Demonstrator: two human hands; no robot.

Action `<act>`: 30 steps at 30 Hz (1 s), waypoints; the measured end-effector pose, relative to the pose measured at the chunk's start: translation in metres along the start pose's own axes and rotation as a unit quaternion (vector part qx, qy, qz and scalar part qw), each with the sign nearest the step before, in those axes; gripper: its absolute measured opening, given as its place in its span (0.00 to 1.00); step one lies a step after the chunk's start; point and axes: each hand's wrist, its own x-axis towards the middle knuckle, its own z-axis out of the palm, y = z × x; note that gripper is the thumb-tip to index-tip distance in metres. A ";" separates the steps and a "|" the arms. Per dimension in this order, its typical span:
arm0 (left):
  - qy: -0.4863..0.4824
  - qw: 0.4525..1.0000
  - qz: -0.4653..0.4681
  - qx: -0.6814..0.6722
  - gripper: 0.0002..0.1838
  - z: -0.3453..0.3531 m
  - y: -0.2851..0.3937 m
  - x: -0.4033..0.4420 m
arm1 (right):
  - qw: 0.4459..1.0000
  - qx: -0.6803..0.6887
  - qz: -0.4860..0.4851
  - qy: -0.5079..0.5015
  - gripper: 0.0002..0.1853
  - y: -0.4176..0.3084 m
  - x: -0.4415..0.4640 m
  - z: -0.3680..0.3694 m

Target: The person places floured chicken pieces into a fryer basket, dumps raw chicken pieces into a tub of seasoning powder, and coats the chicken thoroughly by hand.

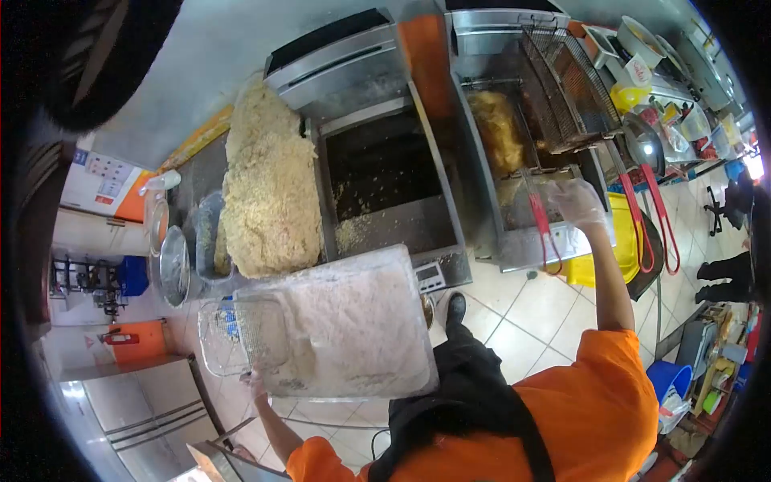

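My left hand (255, 386) is closed on the near rim of a wire mesh basket (210, 341). That basket overlaps the left end of a large tray (353, 321) dusted with white flour. My right hand (577, 202), in a clear plastic glove, is over the front part of a fryer (530, 247). Its fingers point left and look loosely stretched out, with nothing visible in them. Close by is the red handle (540, 218) of a basket in the fryer. Golden, bubbling oil (495, 132) fills the fryer's left side.
A big heap of crumbly breading (269, 193) lies behind the tray. Beside it is a dark fryer vat (381, 165) with floating crumbs. An empty-looking fry basket (566, 88) hangs at the right fryer. A yellow tub (590, 261) and metal bowls (173, 269) are nearby.
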 end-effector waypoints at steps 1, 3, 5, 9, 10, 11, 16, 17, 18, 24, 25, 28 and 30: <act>0.008 0.999 -0.022 -0.033 0.39 0.010 -0.008 0.002 | 0.993 0.104 0.056 -0.017 0.13 -0.015 -0.013 -0.014; -0.010 0.999 -0.002 -0.051 0.36 0.004 -0.006 0.002 | 0.936 0.326 0.118 -0.068 0.15 -0.078 -0.064 -0.039; -0.045 0.991 0.017 -0.125 0.34 0.002 0.006 -0.001 | 0.944 0.271 0.025 -0.184 0.17 -0.104 -0.096 0.020; -0.119 0.917 0.039 -0.380 0.32 0.002 0.045 -0.027 | 0.877 0.408 0.080 -0.242 0.24 -0.233 -0.172 0.105; -0.094 0.896 0.085 -0.425 0.29 -0.015 0.076 -0.051 | 0.908 0.377 0.071 -0.170 0.22 -0.252 -0.176 0.125; -0.072 0.871 0.133 -0.468 0.28 -0.033 0.108 -0.076 | 0.934 0.339 0.067 -0.097 0.20 -0.271 -0.181 0.146; -0.144 0.985 -0.018 -0.097 0.39 -0.098 0.114 -0.106 | 0.973 0.220 0.033 0.064 0.20 -0.306 -0.180 0.180; -0.138 0.983 -0.023 -0.123 0.38 -0.110 0.092 -0.103 | 0.977 0.194 0.026 0.088 0.21 -0.326 -0.193 0.169; -0.133 0.979 -0.027 -0.151 0.38 -0.121 0.070 -0.100 | 0.975 0.159 0.031 0.156 0.23 -0.347 -0.210 0.161; -0.008 0.932 -0.006 -0.363 0.37 -0.178 -0.060 -0.124 | 0.954 0.285 -0.001 0.093 0.22 -0.487 -0.276 0.111; 0.014 0.936 -0.017 -0.353 0.37 -0.198 -0.081 -0.122 | 0.959 0.271 -0.023 0.081 0.24 -0.513 -0.278 0.115; 0.059 0.960 -0.037 -0.270 0.39 -0.255 -0.160 -0.096 | 0.970 0.231 -0.060 0.049 0.26 -0.625 -0.293 0.135; 0.027 0.985 0.020 -0.168 0.35 -0.278 -0.150 -0.088 | 0.970 0.239 -0.016 0.030 0.27 -0.634 -0.279 0.119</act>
